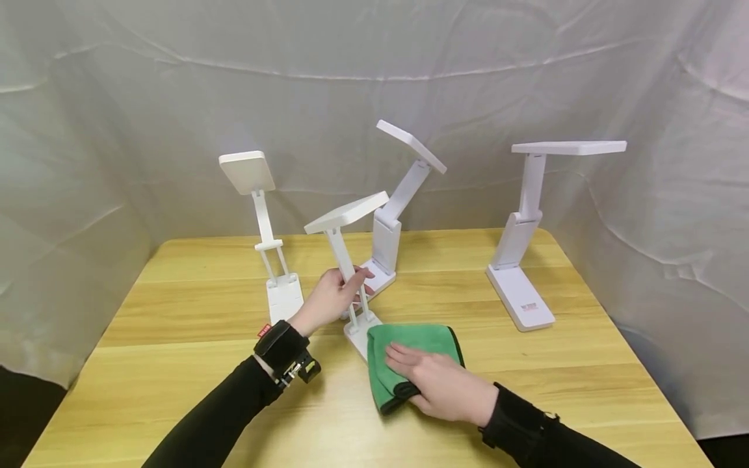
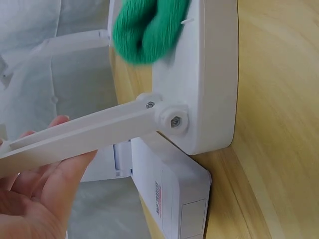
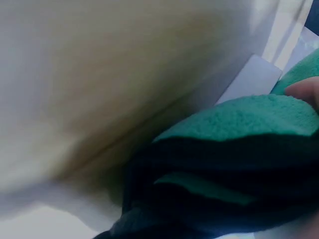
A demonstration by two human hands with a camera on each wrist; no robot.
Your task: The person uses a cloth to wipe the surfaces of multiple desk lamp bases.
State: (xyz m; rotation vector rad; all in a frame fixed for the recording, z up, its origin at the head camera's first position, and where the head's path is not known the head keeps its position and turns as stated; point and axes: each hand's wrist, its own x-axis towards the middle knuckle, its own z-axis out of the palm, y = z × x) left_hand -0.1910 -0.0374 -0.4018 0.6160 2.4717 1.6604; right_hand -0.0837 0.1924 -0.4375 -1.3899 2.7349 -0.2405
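A white folding desk lamp stands tilted near the middle of the table. My left hand grips its slotted arm just above the base hinge. My right hand holds a folded green cloth with black edging against the lamp's base, covering the front part of it. In the left wrist view the cloth bunches over the base, close to the hinge. The right wrist view is dark and blurred, with a fingertip on the cloth; the thumb is mostly hidden.
More white lamps surround the held one: one at left, one right behind whose base nearly meets the held lamp, and one at right. The wooden table is backed by a pale curtain.
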